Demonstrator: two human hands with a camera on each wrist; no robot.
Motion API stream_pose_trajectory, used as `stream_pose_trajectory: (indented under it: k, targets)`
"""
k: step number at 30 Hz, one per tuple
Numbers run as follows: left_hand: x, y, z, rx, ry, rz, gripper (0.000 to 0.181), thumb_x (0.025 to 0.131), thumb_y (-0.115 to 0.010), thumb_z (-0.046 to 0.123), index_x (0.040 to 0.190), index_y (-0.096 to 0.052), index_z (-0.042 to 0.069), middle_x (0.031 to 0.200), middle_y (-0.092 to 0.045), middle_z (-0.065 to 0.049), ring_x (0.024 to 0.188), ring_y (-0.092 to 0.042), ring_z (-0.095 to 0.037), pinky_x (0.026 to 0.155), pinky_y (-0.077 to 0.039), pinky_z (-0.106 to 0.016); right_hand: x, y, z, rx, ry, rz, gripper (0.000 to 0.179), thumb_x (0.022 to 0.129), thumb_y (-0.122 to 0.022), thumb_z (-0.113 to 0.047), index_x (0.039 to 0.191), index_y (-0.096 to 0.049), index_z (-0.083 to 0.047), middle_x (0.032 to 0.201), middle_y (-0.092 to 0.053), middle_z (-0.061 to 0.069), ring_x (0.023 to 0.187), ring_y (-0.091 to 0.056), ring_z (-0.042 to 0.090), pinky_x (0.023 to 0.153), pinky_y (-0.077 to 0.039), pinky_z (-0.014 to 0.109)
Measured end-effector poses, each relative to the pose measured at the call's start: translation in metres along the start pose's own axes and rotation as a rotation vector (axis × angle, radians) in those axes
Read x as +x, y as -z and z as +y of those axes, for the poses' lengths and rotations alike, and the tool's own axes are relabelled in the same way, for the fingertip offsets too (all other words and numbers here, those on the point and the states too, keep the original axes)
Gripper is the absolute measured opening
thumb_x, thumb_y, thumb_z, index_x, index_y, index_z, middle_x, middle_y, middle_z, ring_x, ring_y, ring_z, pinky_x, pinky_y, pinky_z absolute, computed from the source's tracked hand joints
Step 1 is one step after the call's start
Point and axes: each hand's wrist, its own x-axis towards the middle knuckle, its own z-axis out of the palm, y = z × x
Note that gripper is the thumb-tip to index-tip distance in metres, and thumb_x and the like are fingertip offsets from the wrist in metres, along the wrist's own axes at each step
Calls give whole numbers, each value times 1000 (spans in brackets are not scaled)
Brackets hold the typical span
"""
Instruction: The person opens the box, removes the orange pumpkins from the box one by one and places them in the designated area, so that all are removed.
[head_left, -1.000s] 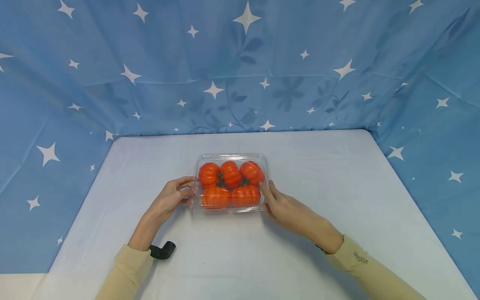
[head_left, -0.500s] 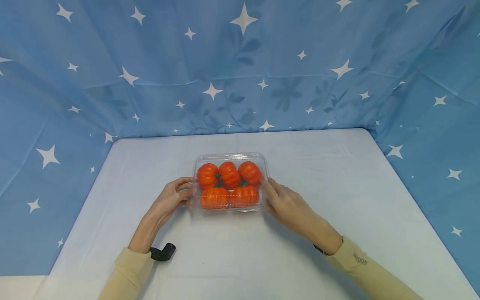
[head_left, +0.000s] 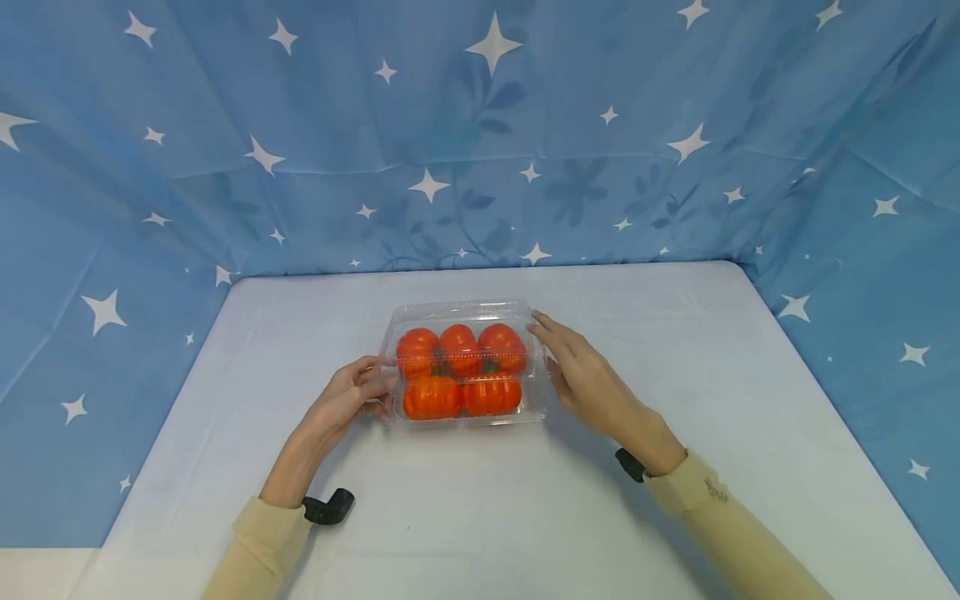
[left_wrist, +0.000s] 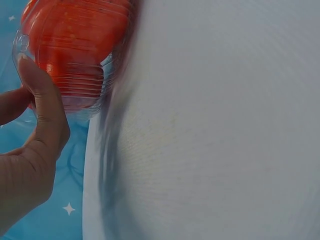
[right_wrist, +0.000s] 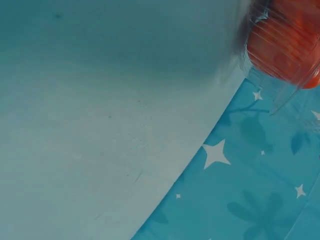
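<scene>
In the head view a clear plastic clamshell box [head_left: 531, 408] stands mid-table, holding several ribbed red-orange tomatoes [head_left: 491, 395]. Its lid [head_left: 461, 312] is tilted up, the front edge raised above the tray. My left hand [head_left: 343, 402] pinches the box's left rim; in the left wrist view the thumb [left_wrist: 42, 92] lies on that rim. My right hand [head_left: 588, 379] is at the box's right side, fingers fairly straight and close to the lid's right edge. Whether they touch it is hard to tell. The right wrist view shows a box corner with a tomato [right_wrist: 280, 52] but no hand.
A white cloth covers the table [head_left: 465, 500]. Blue curtains [head_left: 480, 125] with white stars hang behind and at both sides. Black wrist devices [head_left: 330, 507] sit below both hands.
The lid's front edge has risen from the tray. My right hand has moved up and slightly right, its fingers straighter, away from the box's right rim. The left hand keeps its place.
</scene>
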Motion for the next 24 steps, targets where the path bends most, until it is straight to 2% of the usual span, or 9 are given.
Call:
stream_pose_trajectory:
  k: [3,7,10,14,17,20,24]
  targets:
    - [0,1,-1,-9,-8,-10,45,103,-58,9,142,-43,-5,89,-66,-2,72,-60,-14,64,-56,-27,7,0,3,37,-25,13,68,88,-68,15,150,-43,4,153,-49,22,137,-53,38,106,-51,50]
    - [1,1,-1,-17,-15,-19,43,103,-57,8,140,-42,-7,93,-66,-3,73,-60,-14,64,-56,-27,14,-2,7,84,-68,27,68,90,-65,15,152,-41,1,153,-50,19,136,-56,36,106,-50,49]
    - [1,2,0,-25,-11,-22,46,103,-58,10,142,-41,-6,93,-65,-5,73,-60,-15,64,-56,-28,21,-4,10,130,-88,64,65,92,-63,14,152,-41,1,150,-54,20,104,-67,30,98,-57,44]
    - [0,2,1,-23,-3,-20,48,103,-59,13,144,-41,-5,92,-65,-6,73,-60,-15,64,-56,-28,34,-6,18,194,-99,151,54,95,-59,11,146,-44,4,142,-60,21,94,-70,32,95,-58,47]
    - [0,2,2,-28,4,-6,48,102,-59,12,143,-41,-6,90,-65,-6,72,-59,-16,64,-56,-28,42,-7,24,241,-112,200,46,96,-58,11,141,-47,7,134,-63,23,116,-68,41,100,-54,54]
    - [1,2,2,-48,12,14,46,101,-58,11,142,-43,-6,86,-64,-5,71,-59,-17,63,-55,-28,49,-7,28,295,-141,210,44,96,-59,11,139,-48,9,132,-63,27,115,-68,43,96,-55,53]
    - [4,3,1,-70,15,23,44,101,-56,10,140,-45,-7,82,-62,-5,70,-59,-16,62,-55,-27,56,-6,34,392,-215,193,44,99,-57,9,142,-49,7,136,-62,25,122,-65,41,96,-56,49]
